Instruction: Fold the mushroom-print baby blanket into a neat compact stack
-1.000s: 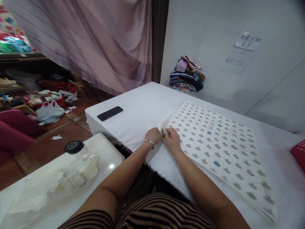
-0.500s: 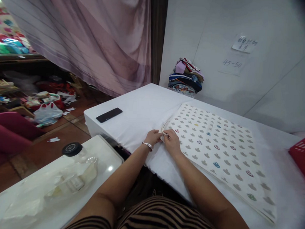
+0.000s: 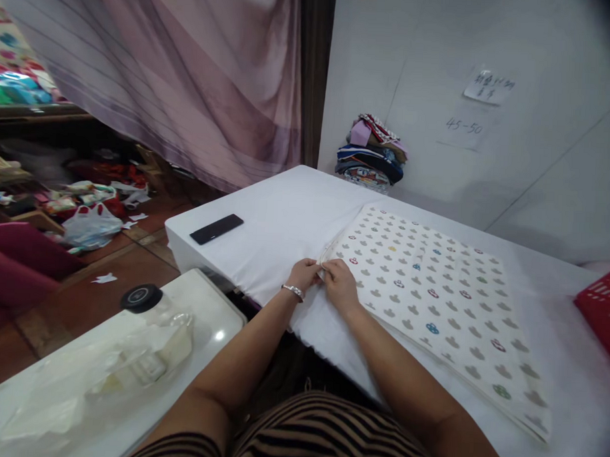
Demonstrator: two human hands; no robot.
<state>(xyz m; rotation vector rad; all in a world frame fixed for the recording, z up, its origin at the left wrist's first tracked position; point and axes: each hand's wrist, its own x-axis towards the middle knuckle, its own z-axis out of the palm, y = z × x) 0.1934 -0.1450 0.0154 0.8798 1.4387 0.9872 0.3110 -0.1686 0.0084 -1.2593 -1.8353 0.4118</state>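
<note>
A white cloth [image 3: 417, 292] printed with grey, red, blue and green motifs lies folded flat on the white-covered table [image 3: 270, 220]. At its near left corner my right hand [image 3: 340, 283] pinches the edge between thumb and fingers. My left hand [image 3: 304, 276], with a silver band at the wrist, is closed on the same corner, its fingertips almost touching those of the right. The corner is lifted slightly off the table, and my fingers hide most of the part they grip.
A black phone [image 3: 217, 229] lies at the table's left end. Beside it stands a lower white surface [image 3: 212, 305] with a clear plastic bag [image 3: 145, 363] and a black round lid [image 3: 141, 297]. Folded clothes [image 3: 370, 154] are stacked by the wall; a red basket [image 3: 602, 309] is at right.
My right fingers have shifted slightly left along the cloth corner, closer to the left fingertips. The cloth lies as before, and the view has shifted very slightly.
</note>
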